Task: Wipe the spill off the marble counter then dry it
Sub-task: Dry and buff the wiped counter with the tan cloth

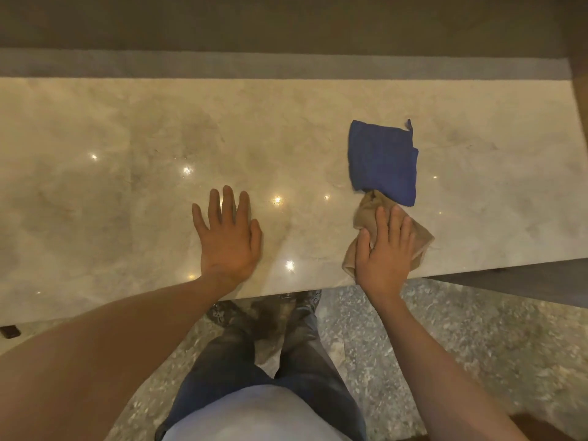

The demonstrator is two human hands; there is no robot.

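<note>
The person's left hand (227, 238) lies flat and empty on the marble tabletop (127, 186), fingers spread, near the front edge. The right hand (383, 249) presses flat, fingers extended, on a tan cloth (366, 214) at the near edge. A folded blue cloth (381, 160) lies just beyond, its near corner overlapping the tan cloth. A faint darker smear (197, 128) shows far left of centre.

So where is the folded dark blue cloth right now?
The folded dark blue cloth lies on the marble counter, right side, overlapping the tan rag under the right hand.
</note>
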